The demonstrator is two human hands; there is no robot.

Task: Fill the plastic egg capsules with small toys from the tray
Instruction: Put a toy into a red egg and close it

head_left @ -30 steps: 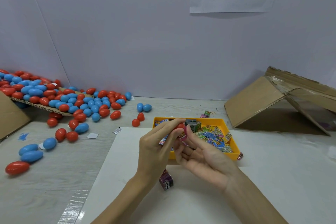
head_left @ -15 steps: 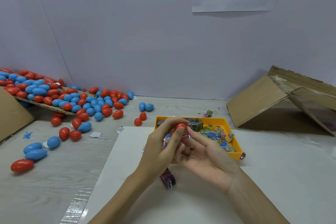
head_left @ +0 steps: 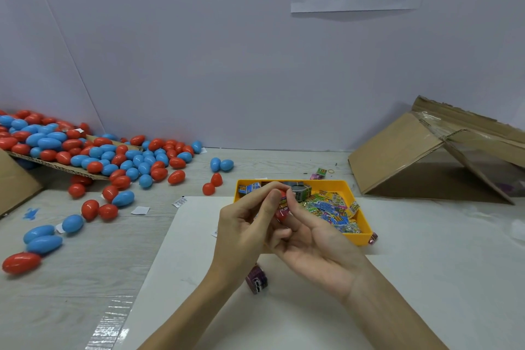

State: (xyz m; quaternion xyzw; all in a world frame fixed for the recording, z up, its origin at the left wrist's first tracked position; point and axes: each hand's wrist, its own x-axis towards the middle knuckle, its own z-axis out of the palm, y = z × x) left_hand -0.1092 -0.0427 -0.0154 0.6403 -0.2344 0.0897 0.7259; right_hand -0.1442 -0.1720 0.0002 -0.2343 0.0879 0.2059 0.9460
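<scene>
Both hands meet just in front of the yellow tray (head_left: 358, 202), which is full of small colourful packaged toys (head_left: 331, 209). Between them is a red egg capsule (head_left: 282, 212) with a small printed toy packet sticking out of it. My left hand (head_left: 247, 224) pinches the capsule's top with thumb and forefinger. My right hand (head_left: 315, 244) lies palm up and holds the capsule's lower part in its curled fingers. Most of the capsule is hidden by the fingers.
A heap of red and blue egg capsules (head_left: 96, 153) spills off a cardboard sheet at the left, with loose ones (head_left: 42, 241) nearer me. A small purple toy box (head_left: 257, 281) lies on the white mat (head_left: 397, 293). A folded cardboard box (head_left: 426, 150) stands at the right.
The hands have stayed together at the tray's front edge. The left fingers have closed further over the top of the red capsule, and less of it shows.
</scene>
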